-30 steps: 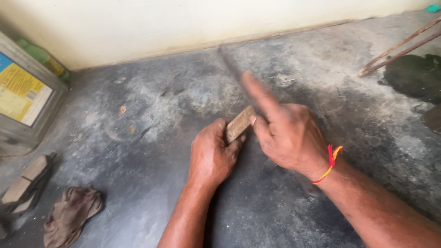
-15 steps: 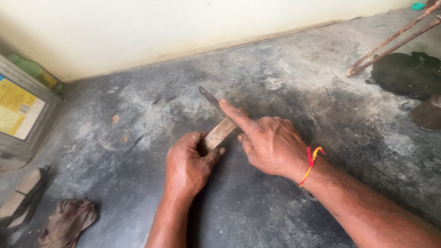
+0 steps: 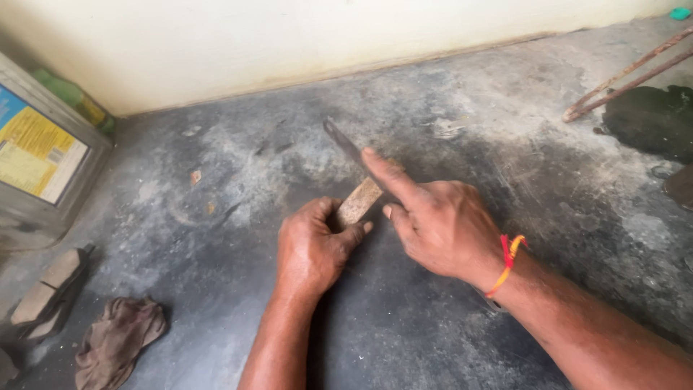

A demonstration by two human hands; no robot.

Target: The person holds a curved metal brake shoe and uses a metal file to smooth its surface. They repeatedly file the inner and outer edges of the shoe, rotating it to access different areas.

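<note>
Floor (image 3: 216, 166): grey concrete, stained dark, running up to a pale wall (image 3: 289, 36).
Tin can (image 3: 40, 162): large square metal container with a yellow and blue label, far left by the wall.
Dark patch (image 3: 650, 119): black mass at right, beside two rusty rods (image 3: 621, 76).
Rag (image 3: 119, 339): brown, crumpled, lower left on the floor.
Brake pads (image 3: 47, 292): stacked flat pieces just left of the rag.
Right hand (image 3: 440, 224): closed on a long dark file (image 3: 343, 141), index finger stretched along the blade; red and yellow thread at the wrist.
Left hand (image 3: 314, 249): grip wrapped around the near end of the workpiece, pinning it down.
Brown block (image 3: 359, 201): flat, tan, rough-faced piece, held low over the floor between the two hands, far end under the file.
Step in hand: apparently filing the block's upper face or edge, mid-stroke.
Next move calls for: judged, a steady hold from the left, an even push of the file along the block, fingers kept off the blade's path.
</note>
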